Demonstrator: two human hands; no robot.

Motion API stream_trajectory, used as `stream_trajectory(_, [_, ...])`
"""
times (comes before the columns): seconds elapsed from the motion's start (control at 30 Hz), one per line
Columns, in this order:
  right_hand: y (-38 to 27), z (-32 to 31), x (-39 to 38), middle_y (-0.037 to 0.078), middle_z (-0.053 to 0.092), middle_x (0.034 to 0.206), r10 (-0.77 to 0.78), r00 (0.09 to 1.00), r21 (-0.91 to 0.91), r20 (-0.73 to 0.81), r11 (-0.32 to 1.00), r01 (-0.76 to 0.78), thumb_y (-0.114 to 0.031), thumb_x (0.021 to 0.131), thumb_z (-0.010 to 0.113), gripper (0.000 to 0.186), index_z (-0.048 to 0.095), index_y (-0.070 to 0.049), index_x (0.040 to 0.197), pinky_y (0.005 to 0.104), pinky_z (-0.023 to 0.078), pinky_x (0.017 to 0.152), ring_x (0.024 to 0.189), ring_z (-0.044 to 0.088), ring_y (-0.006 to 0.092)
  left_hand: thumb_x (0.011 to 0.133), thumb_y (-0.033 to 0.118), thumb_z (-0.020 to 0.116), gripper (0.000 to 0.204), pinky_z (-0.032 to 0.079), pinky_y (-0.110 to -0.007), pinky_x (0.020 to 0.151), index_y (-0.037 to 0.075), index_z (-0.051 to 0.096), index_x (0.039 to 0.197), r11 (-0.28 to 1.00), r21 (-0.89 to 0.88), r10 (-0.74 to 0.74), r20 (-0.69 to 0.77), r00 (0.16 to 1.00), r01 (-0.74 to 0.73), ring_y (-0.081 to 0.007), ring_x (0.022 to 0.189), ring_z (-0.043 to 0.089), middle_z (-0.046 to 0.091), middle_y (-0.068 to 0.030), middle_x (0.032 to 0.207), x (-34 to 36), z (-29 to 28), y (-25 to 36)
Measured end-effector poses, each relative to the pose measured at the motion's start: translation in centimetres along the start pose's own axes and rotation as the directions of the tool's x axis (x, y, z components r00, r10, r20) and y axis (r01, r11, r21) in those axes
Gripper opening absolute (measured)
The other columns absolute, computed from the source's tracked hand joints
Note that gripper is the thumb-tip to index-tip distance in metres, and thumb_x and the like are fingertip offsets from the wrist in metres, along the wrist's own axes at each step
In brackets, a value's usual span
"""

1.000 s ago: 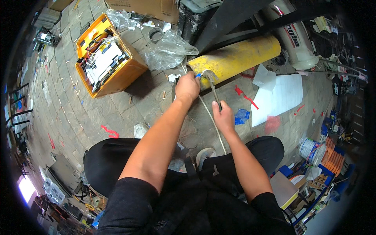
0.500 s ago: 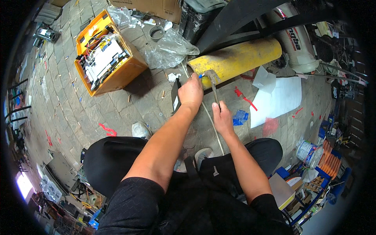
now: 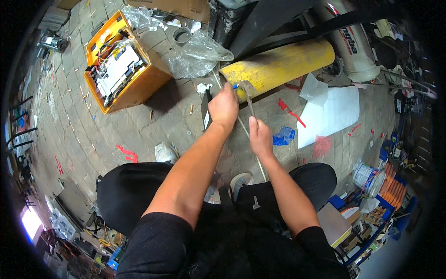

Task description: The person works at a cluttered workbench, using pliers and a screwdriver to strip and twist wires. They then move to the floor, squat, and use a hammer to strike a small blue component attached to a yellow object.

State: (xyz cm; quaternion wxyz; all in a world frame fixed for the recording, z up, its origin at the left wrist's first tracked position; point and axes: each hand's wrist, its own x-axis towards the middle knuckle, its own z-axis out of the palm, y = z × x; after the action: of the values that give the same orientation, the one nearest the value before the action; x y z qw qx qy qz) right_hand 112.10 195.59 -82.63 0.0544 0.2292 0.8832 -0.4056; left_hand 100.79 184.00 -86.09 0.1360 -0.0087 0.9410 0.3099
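My right hand point(image 3: 261, 138) is closed around the handle of a hammer point(image 3: 251, 107), whose worn metal head lies by the near end of a scuffed yellow tube point(image 3: 283, 63). Just left of that head, my left hand point(image 3: 224, 108) is closed, with a small blue end point(image 3: 235, 86) showing at its fingertips; the rest of what it grips is hidden. A thin pale cord or rod point(image 3: 253, 149) runs past the left hand toward my feet. Beside this hand stands a narrow black piece with a white label point(image 3: 206, 111).
An orange case point(image 3: 134, 90) full of wires and white parts stands open at the left. Clear plastic film point(image 3: 197, 58) and a grey ring point(image 3: 182, 35) lie behind my hands. White sheets point(image 3: 332, 111) and red scraps point(image 3: 291, 111) are to the right. A black frame point(image 3: 274, 28) rises beyond.
The view has shifted slightly. Both hands keep their grips, and the hammer head appears a little closer to the blue end by my left hand.
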Motion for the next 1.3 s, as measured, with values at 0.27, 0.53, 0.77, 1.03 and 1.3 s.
stream_trajectory(0.27, [0.3, -0.8, 1.0, 0.026, 0.061, 0.074, -0.062, 0.998, 0.035, 0.030, 0.998, 0.061, -0.039, 0.108, 0.053, 0.046, 0.060, 0.001, 0.085, 0.0505, 0.045, 0.061, 0.068, 0.060, 0.0482, 0.101, 0.023, 0.056, 0.015, 0.055, -0.057, 0.073, 0.007, 0.054, 0.103, 1.000, -0.005, 0.017, -0.040, 0.999, -0.018, -0.0449, 0.085, 0.071, 0.073, -0.0195, 0.094, 0.1, 0.5, -0.2])
stream_trajectory(0.53, [-3.7, -2.9, 1.1, 0.019, 0.055, 0.067, -0.147, 0.987, 0.274, -0.063, 0.949, 0.159, -0.033, 0.108, 0.053, 0.042, 0.055, 0.000, 0.082, 0.0451, 0.043, 0.059, 0.060, 0.058, 0.0379, 0.102, 0.023, 0.054, 0.015, 0.056, -0.057, 0.073, 0.008, 0.055, 0.103, 1.000, -0.013, 0.012, -0.077, 0.997, -0.013, -0.0450, 0.084, 0.071, 0.073, -0.0196, 0.094, 0.1, 0.7, -0.4])
stream_trajectory(0.77, [0.6, -0.8, 0.7, 0.028, 0.065, 0.079, -0.033, 0.999, 0.006, 0.025, 0.999, 0.033, -0.043, 0.108, 0.051, 0.048, 0.062, -0.001, 0.085, 0.0525, 0.046, 0.062, 0.073, 0.063, 0.0502, 0.102, 0.024, 0.055, 0.017, 0.058, -0.057, 0.073, 0.008, 0.054, 0.106, 0.999, -0.009, -0.042, -0.039, 0.998, 0.042, -0.0447, 0.084, 0.072, 0.073, -0.0194, 0.099, 0.1, 0.6, 0.4])
stream_trajectory(1.03, [1.8, 0.9, 0.4, 0.026, 0.062, 0.075, -0.039, 0.999, -0.065, 0.010, 0.997, 0.039, -0.040, 0.108, 0.052, 0.047, 0.061, 0.000, 0.085, 0.0520, 0.046, 0.062, 0.071, 0.062, 0.0497, 0.102, 0.026, 0.057, 0.019, 0.057, -0.057, 0.073, 0.009, 0.053, 0.105, 0.999, -0.015, -0.041, -0.056, 0.998, 0.040, -0.0450, 0.084, 0.071, 0.073, -0.0190, 0.097, -0.2, 1.0, 0.2])
stream_trajectory(1.3, [-0.2, -0.8, 0.4, 0.026, 0.062, 0.074, -0.138, 0.989, 0.058, -0.055, 0.988, 0.141, -0.037, 0.108, 0.052, 0.044, 0.061, 0.000, 0.084, 0.0531, 0.047, 0.062, 0.071, 0.063, 0.0509, 0.104, 0.027, 0.056, 0.019, 0.056, -0.058, 0.073, 0.008, 0.053, 0.105, 0.998, -0.014, -0.065, -0.042, 0.997, 0.065, -0.0454, 0.084, 0.071, 0.073, -0.0189, 0.095, -0.1, 0.7, 0.4])
